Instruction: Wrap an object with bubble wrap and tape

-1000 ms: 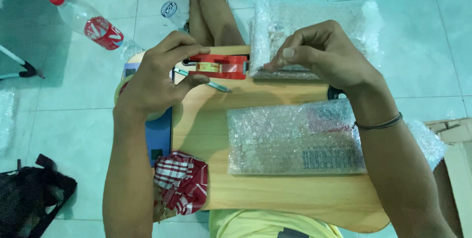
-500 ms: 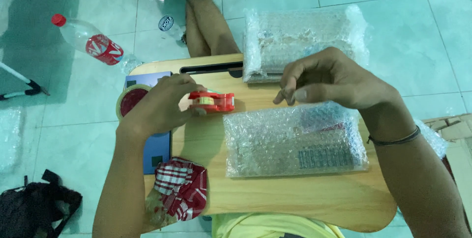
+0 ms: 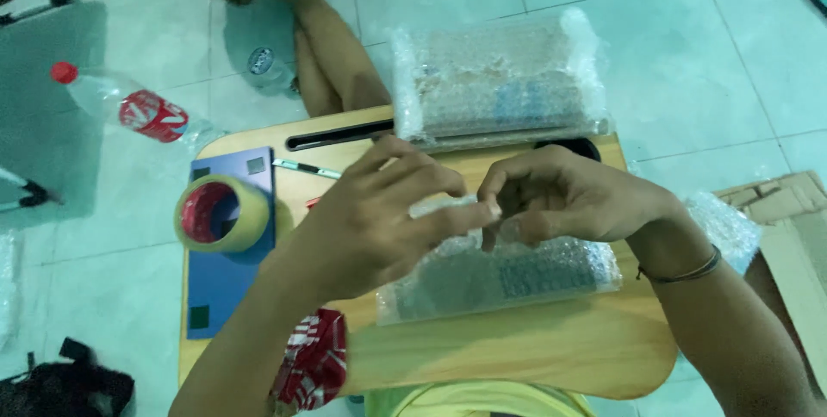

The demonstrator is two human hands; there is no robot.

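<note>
A flat bubble-wrapped package (image 3: 517, 279) lies on the small wooden table (image 3: 517, 357) in front of me. My left hand (image 3: 370, 223) rests over its upper left edge, fingers curled onto the wrap. From the right, my right hand (image 3: 573, 197) pinches the same top edge, and the fingertips of both hands meet there. A sliver of the red tape dispenser (image 3: 312, 203) shows beside my left wrist; the rest is hidden.
A second bubble-wrapped package (image 3: 491, 81) sits at the table's far edge. A yellow tape roll (image 3: 222, 213) stands on a blue board (image 3: 231, 279), with a pen (image 3: 307, 169) nearby. Another person's legs (image 3: 332, 64), a plastic bottle (image 3: 129, 107), cardboard (image 3: 792, 227) and a red checked cloth (image 3: 314, 361) surround the table.
My left hand has let go of the red tape dispenser and moved right onto the near package. My right hand has come down to meet it at the package's top edge.
</note>
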